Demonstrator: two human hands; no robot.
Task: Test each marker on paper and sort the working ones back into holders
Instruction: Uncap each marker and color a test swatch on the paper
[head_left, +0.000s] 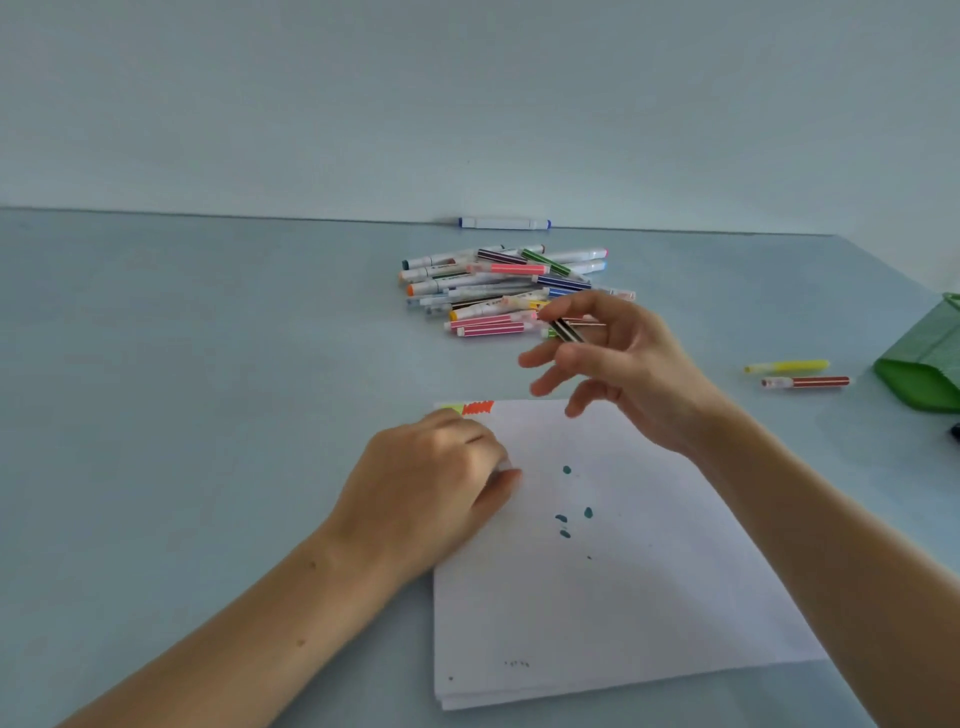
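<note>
Right hand (618, 364) grip pinches a dark striped marker (567, 330) just beyond the paper (623, 571) – long axis tilted, pile-side – left hand (431, 478) curled on the paper's left edge, contents unclear.

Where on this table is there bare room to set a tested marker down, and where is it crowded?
Bare table lies left of the marker pile and paper. A smaller patch sits between the pile and the two loose markers by the green holder. It is crowded at the pile, where the right hand holds a marker, and at the paper's top-left corner under the left hand.
</note>
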